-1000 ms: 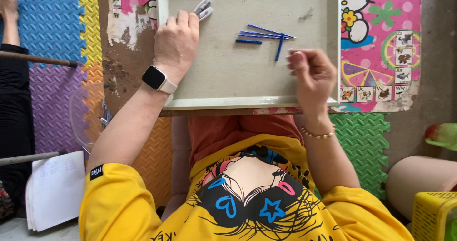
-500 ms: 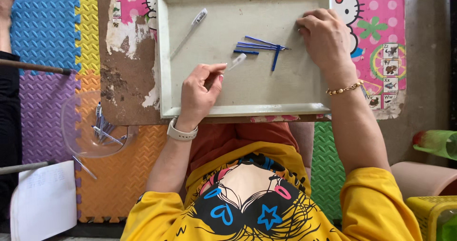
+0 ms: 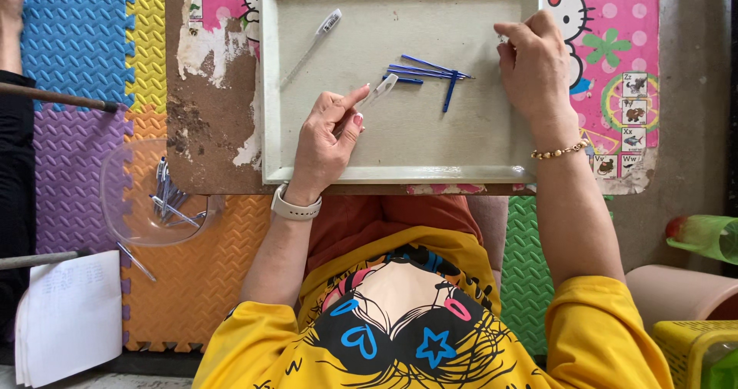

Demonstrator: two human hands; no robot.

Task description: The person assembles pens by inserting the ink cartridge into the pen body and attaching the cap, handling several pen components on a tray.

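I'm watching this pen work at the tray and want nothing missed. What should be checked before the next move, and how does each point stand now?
1. Left hand has a firm hold on the clear pen barrel: ok, pinched between thumb and fingers.
2. Right hand holds a small part: cannot tell, the fingertips hide it.
3. Blue refills lie within reach between both hands: ok.
4. Second clear pen lies inside the tray, apart from the hands: ok.
5. Tray sits fully on the board: ok, though its near edge is close to the board's edge.

Bright, even daylight; sharp, soft shadows
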